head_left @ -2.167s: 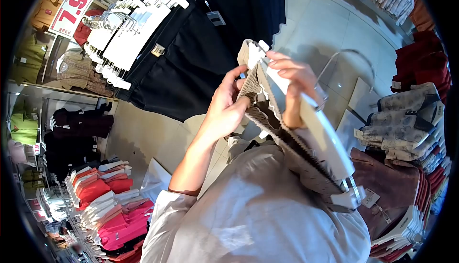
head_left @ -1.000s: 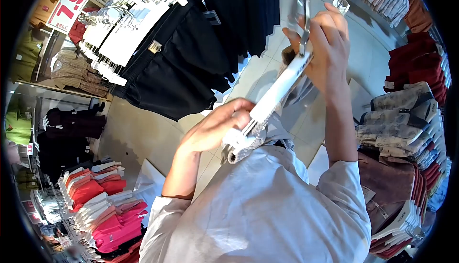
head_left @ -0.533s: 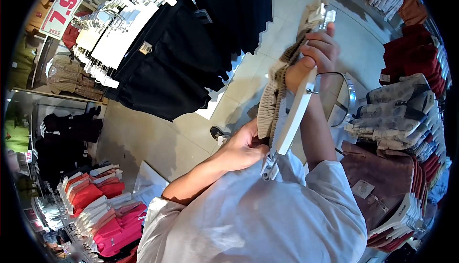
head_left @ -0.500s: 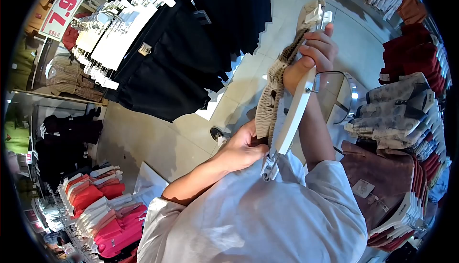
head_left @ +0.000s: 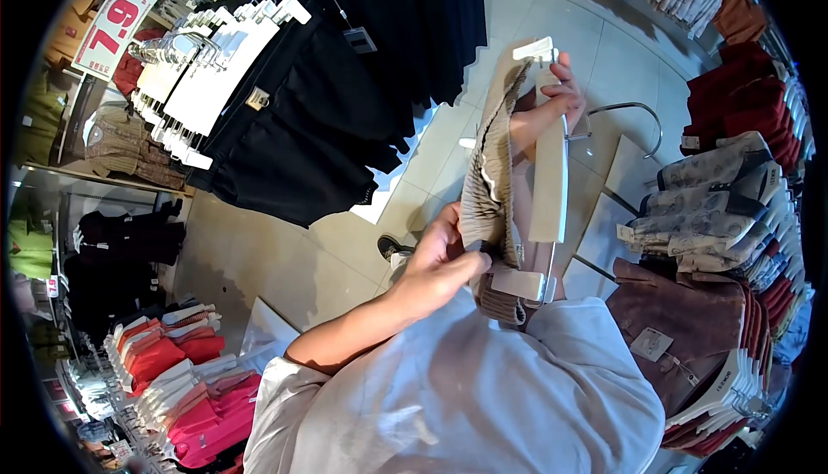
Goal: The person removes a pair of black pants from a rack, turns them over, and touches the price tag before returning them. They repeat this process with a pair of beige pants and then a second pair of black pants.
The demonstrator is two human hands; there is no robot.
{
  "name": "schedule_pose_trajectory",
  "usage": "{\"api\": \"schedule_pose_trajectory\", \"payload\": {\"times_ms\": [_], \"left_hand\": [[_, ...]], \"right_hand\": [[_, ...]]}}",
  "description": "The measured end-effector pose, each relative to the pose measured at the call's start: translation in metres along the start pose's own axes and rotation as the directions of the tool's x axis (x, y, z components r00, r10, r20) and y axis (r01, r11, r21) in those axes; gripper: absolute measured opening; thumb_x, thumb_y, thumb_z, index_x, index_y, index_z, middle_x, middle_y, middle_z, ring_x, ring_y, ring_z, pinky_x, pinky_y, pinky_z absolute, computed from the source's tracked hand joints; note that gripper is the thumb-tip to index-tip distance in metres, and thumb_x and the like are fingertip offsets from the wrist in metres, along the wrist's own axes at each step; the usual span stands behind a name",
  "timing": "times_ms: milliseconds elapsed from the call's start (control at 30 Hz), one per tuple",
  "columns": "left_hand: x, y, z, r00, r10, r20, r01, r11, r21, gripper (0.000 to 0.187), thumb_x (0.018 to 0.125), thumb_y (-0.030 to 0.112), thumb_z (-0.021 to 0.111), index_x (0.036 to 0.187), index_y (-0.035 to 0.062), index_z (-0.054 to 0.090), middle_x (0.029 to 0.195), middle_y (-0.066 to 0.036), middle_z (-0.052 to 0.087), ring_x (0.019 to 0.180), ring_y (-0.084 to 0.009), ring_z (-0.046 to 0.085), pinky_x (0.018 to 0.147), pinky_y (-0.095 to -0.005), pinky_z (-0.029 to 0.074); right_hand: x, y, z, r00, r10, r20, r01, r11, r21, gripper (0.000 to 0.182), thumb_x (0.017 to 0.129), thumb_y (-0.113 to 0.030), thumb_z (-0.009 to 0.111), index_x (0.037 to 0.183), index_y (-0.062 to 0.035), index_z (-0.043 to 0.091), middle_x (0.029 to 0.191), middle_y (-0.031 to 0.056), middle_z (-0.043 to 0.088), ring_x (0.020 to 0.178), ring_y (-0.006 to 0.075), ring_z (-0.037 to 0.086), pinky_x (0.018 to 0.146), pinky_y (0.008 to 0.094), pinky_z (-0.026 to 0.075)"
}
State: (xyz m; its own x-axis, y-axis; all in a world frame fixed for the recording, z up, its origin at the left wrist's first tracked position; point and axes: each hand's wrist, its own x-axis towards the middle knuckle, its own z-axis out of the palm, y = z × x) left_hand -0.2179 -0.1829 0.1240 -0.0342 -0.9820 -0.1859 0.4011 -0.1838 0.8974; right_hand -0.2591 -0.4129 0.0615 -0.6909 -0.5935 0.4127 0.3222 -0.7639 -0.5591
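Beige cloth is pinched in our left hand (head_left: 440, 267), its thumb and fingers nearly closed on the lower part of the gathered waistband of the garment (head_left: 490, 185). Our right hand (head_left: 552, 107) is curled partly shut around the upper part of the hanger (head_left: 548, 181), its fingertips showing past the white bar. We have the garment in front of our chest, its waistband running beside the bar, with the upper clip (head_left: 535, 50) near its top end and the lower clip (head_left: 517, 284) against the cloth near our left hand. The hanger's metal hook (head_left: 653, 125) curves out to our right.

Below our hands is our pale shirt (head_left: 448, 388); beyond our left hand, a dark shoe (head_left: 388, 246) shows on the tiled floor (head_left: 285, 250). Farther out, up and to our left, black shorts (head_left: 297, 138) hang from white hangers (head_left: 207, 69), near a sign (head_left: 112, 27) reading 7.9. Lower on that side we see red tops (head_left: 159, 346) and pink tops (head_left: 211, 414). On our right hang patterned tops (head_left: 707, 207), brown clothes (head_left: 677, 310) with a white tag (head_left: 651, 344), and dark red clothes (head_left: 733, 94).
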Motion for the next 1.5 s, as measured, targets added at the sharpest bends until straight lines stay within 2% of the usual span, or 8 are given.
{"api": "schedule_pose_trajectory", "payload": {"times_ms": [200,300,400,500,667,933,1200,1500], "left_hand": [[0.006,-0.017,-0.019,0.944,-0.295,0.146,0.321,0.925,-0.203,0.040,0.097,0.009,0.061,0.136,0.0061,0.053,0.119,0.000,0.060,0.105,-0.0059,0.054,0.094,-0.0263,0.046],[0.007,-0.001,0.001,0.922,-0.380,-0.070,0.339,0.882,-0.327,0.036,0.102,0.016,0.064,0.135,0.0064,0.056,0.123,0.000,0.063,0.107,-0.0064,0.057,0.093,-0.0264,0.047],[0.009,-0.010,-0.009,0.958,-0.287,0.013,0.285,0.945,-0.158,0.033,0.102,0.019,0.067,0.131,0.0066,0.059,0.121,0.000,0.067,0.108,-0.0071,0.061,0.095,-0.0267,0.049],[0.010,-0.009,-0.008,0.988,-0.137,0.065,0.147,0.971,-0.186,0.033,0.099,0.010,0.069,0.130,0.0053,0.059,0.119,-0.001,0.070,0.109,-0.0079,0.063,0.096,-0.0266,0.050],[0.011,-0.012,-0.008,0.999,-0.040,-0.027,0.033,0.978,-0.205,0.037,0.094,-0.001,0.071,0.129,0.0030,0.059,0.119,-0.002,0.070,0.107,-0.0076,0.065,0.096,-0.0270,0.052],[0.004,-0.013,-0.014,1.000,-0.011,-0.014,0.009,0.988,-0.152,0.034,0.095,-0.002,0.068,0.128,0.0035,0.060,0.114,-0.001,0.070,0.101,-0.0062,0.064,0.092,-0.0251,0.051],[0.001,-0.020,-0.025,0.997,-0.012,0.071,0.031,0.958,-0.284,0.034,0.097,-0.001,0.061,0.130,0.0016,0.059,0.118,-0.003,0.068,0.104,-0.0071,0.061,0.093,-0.0257,0.048],[-0.001,-0.018,-0.029,0.998,-0.013,0.068,0.032,0.956,-0.292,0.041,0.094,0.000,0.062,0.134,0.0006,0.056,0.123,-0.005,0.066,0.111,-0.0123,0.061,0.097,-0.0275,0.047]], "right_hand": [[-0.016,-0.021,0.013,0.974,0.200,0.105,-0.204,0.979,0.025,0.044,0.111,-0.048,0.032,0.091,-0.0089,0.039,0.129,0.0146,0.057,0.141,0.0326,0.046,0.107,0.0543,0.055],[-0.018,-0.022,0.020,0.959,0.277,0.064,-0.282,0.953,0.105,0.047,0.110,-0.051,0.035,0.091,-0.0085,0.038,0.131,0.0163,0.056,0.133,0.0322,0.054,0.104,0.0552,0.057],[-0.021,-0.017,0.015,0.953,0.284,0.104,-0.299,0.935,0.192,0.050,0.110,-0.051,0.037,0.091,-0.0050,0.042,0.135,0.0141,0.055,0.146,0.0350,0.041,0.113,0.0560,0.044],[-0.020,-0.012,0.013,0.962,0.238,0.133,-0.258,0.954,0.155,0.049,0.108,-0.053,0.039,0.091,-0.0074,0.038,0.132,0.0177,0.055,0.131,0.0332,0.055,0.103,0.0563,0.057],[-0.023,-0.007,0.014,0.978,0.171,0.118,-0.183,0.978,0.104,0.053,0.108,-0.054,0.038,0.088,-0.0048,0.040,0.130,0.0194,0.056,0.136,0.0346,0.051,0.107,0.0555,0.051],[-0.025,-0.005,0.016,0.986,0.072,0.152,-0.083,0.994,0.066,0.053,0.105,-0.056,0.044,0.090,-0.0051,0.039,0.128,0.0200,0.056,0.133,0.0348,0.054,0.106,0.0595,0.054],[-0.022,-0.002,0.013,0.985,0.008,0.172,0.011,0.994,-0.109,0.057,0.097,-0.061,0.061,0.080,-0.0079,0.050,0.102,0.0158,0.073,0.121,0.0325,0.064,0.086,0.0357,0.051],[0.010,-0.038,0.009,0.905,-0.131,0.405,0.180,0.980,-0.086,0.047,0.100,-0.043,0.066,0.079,-0.0042,0.051,0.097,0.0131,0.073,0.109,0.0301,0.067,0.097,0.0435,0.051]]}}
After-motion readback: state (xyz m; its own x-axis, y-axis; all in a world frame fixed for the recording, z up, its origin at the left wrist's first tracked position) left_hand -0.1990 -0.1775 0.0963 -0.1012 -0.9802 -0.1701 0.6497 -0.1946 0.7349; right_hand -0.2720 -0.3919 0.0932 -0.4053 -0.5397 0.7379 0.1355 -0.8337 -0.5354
